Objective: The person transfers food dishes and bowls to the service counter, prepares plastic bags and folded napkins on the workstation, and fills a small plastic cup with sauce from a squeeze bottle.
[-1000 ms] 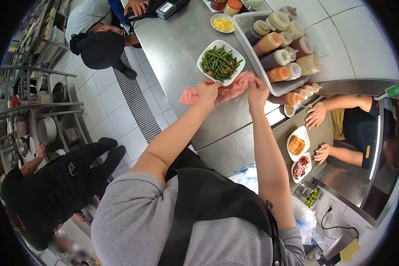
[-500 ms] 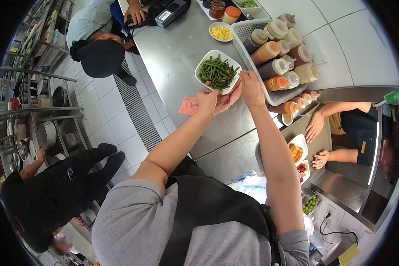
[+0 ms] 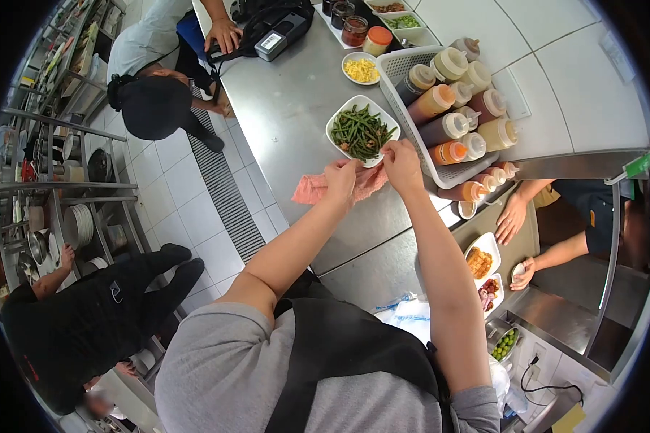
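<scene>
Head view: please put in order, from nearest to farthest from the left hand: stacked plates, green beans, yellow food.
1. Green beans: just beyond the left hand.
2. Yellow food: farther up, past the beans.
3. Stacked plates: at far left.

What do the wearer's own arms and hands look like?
Left hand and right hand: bare, no gloves. No watch or bracelet seen on the wrists. Forearms uncovered; sleeves short, plain grey, no visible markings. Black apron over the shirt.
</scene>
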`<state>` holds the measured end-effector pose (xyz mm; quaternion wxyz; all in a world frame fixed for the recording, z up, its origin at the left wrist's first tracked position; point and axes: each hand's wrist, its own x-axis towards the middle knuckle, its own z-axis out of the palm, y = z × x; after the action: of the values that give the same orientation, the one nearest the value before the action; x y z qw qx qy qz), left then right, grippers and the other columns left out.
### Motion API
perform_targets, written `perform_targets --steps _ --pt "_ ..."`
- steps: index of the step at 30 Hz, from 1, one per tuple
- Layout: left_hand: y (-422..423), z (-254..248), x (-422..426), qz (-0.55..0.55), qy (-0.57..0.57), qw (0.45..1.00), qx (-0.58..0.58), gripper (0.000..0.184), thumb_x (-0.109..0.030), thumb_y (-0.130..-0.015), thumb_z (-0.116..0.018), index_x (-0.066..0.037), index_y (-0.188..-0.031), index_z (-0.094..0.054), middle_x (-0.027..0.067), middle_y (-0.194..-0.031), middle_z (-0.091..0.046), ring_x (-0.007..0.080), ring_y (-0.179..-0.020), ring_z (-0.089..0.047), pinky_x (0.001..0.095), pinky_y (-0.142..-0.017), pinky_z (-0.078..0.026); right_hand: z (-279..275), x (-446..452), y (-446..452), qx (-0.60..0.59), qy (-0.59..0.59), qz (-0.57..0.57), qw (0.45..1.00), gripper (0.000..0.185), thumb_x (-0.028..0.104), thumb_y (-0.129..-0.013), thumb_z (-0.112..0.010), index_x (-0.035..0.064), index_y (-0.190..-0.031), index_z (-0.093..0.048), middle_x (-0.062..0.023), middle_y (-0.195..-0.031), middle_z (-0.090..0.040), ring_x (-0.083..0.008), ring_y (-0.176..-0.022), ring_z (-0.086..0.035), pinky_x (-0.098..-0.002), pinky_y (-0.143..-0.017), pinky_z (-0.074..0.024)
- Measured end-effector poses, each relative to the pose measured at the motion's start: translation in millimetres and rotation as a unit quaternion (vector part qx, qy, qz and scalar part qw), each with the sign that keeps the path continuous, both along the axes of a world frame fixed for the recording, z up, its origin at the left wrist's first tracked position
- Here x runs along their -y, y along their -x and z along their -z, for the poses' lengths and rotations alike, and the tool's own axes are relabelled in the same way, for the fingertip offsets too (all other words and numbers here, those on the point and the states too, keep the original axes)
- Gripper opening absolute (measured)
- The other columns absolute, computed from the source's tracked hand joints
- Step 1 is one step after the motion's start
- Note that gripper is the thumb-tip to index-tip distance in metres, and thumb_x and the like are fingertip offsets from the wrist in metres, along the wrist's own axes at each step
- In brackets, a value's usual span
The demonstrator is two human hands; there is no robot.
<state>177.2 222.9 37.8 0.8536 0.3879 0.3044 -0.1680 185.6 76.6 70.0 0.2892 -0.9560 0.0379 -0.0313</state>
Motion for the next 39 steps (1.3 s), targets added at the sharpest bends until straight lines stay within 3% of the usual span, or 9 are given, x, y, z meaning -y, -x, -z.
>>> perform_targets --steps 5,9,17,20,22,25,27,30,39 --pt "4.4 11.2 7.9 0.044 0.009 0.998 0.036 0.033 -0.008 -0.09 -0.06 0.017 -0.107 -0.048 0.0283 -0.102 -0.061 0.0324 -0.087 -0.07 0.0406 -0.071 -0.062 21.6 -3.2 12.5 -0.063 -0.165 0.052 0.983 0.01 0.007 -0.082 -0.066 0.0014 -0.09 -0.068 -0.0101 -0.073 -0.065 -0.0224 -0.069 -0.062 -0.0328 -0.068 -0.0495" --pt "4.8 1.4 3.2 0.033 0.048 0.998 0.005 0.036 -0.026 -0.099 -0.053 0.009 -0.107 -0.05 0.0207 -0.097 -0.066 0.0258 -0.078 -0.07 0.0311 -0.067 -0.06 13.4 -2.8 19.9 -0.145 -0.317 0.085 0.933 0.011 0.008 -0.084 -0.066 -0.0013 -0.089 -0.068 -0.0055 -0.07 -0.063 -0.0122 -0.067 -0.059 -0.0264 -0.062 -0.047" --pt "25.4 -11.9 -20.6 0.133 0.037 0.989 0.057 0.042 -0.028 -0.099 -0.05 0.008 -0.121 -0.05 0.022 -0.108 -0.065 0.0296 -0.091 -0.07 0.0399 -0.073 -0.06 -7.5 22.6 59.8 -0.246 -0.197 -0.078 0.946 0.016 0.006 -0.084 -0.062 0.0002 -0.095 -0.071 -0.0048 -0.083 -0.068 -0.0124 -0.07 -0.062 -0.0242 -0.065 -0.0498" --pt "42.1 -17.0 -34.1 0.267 -0.248 0.917 0.161 0.035 -0.018 -0.093 -0.059 0.002 -0.121 -0.053 0.0189 -0.102 -0.066 0.0288 -0.083 -0.069 0.0381 -0.064 -0.054 -5.7 26.2 72.1 -0.313 -0.132 -0.149 0.929 0.019 0.008 -0.081 -0.061 0.0003 -0.095 -0.071 -0.0066 -0.076 -0.068 -0.0129 -0.068 -0.063 -0.0248 -0.063 -0.0507" --pt "50.3 6.5 -46.0 0.261 -0.516 0.714 0.395 0.032 -0.01 -0.086 -0.065 -0.001 -0.116 -0.056 0.017 -0.095 -0.064 0.0281 -0.075 -0.065 0.0369 -0.063 -0.05 -18.4 20.6 74.0 -0.372 -0.258 -0.103 0.886 0.015 0.01 -0.076 -0.059 -0.0008 -0.079 -0.068 -0.0062 -0.066 -0.063 -0.0138 -0.069 -0.064 -0.0279 -0.062 -0.0495" --pt "41.8 25.0 -65.1 0.268 -0.578 0.65 0.415 0.029 -0.003 -0.082 -0.066 0.001 -0.109 -0.056 0.0181 -0.092 -0.061 0.0288 -0.077 -0.062 0.0352 -0.068 -0.05 -24.9 2.5 63.9 -0.281 -0.385 0.018 0.879 0.016 0.009 -0.085 -0.057 -0.0024 -0.095 -0.064 -0.0088 -0.076 -0.063 -0.0158 -0.068 -0.064 -0.0283 -0.062 -0.0521" --pt "30.7 22.0 -73.8 0.247 -0.556 0.68 0.41 0.027 -0.001 -0.083 -0.065 0.001 -0.108 -0.056 0.0175 -0.093 -0.061 0.0277 -0.079 -0.062 0.0348 -0.07 -0.05 -12.3 -4.6 52.2 -0.194 -0.501 0.142 0.831 0.04 0.01 -0.094 -0.055 -0.0046 -0.13 -0.044 -0.0135 -0.093 -0.061 -0.0193 -0.075 -0.063 -0.0328 -0.069 -0.0548" --pt "10.2 18.4 -76.7 0.197 -0.514 0.732 0.402 0.027 0.002 -0.084 -0.064 0.001 -0.109 -0.055 0.0164 -0.096 -0.061 0.0256 -0.085 -0.063 0.0342 -0.074 -0.05 8.9 -20.8 38.4 -0.07 -0.552 0.282 0.781 0.053 0.011 -0.095 -0.055 -0.0049 -0.138 -0.03 -0.0146 -0.096 -0.061 -0.0202 -0.069 -0.064 -0.0312 -0.062 -0.0554" --pt "-27.6 24.7 -40.7 0.065 -0.353 0.863 0.355 0.053 0.004 -0.086 -0.058 0.002 -0.135 -0.039 0.0191 -0.128 -0.053 0.0284 -0.115 -0.056 0.0375 -0.098 -0.046 23.1 -38.8 20.3 -0.092 -0.55 0.261 0.788 0.064 0.002 -0.096 -0.043 0.0026 -0.151 -0.012 -0.0197 -0.105 -0.061 -0.0248 -0.08 -0.067 -0.035 -0.068 -0.0584"
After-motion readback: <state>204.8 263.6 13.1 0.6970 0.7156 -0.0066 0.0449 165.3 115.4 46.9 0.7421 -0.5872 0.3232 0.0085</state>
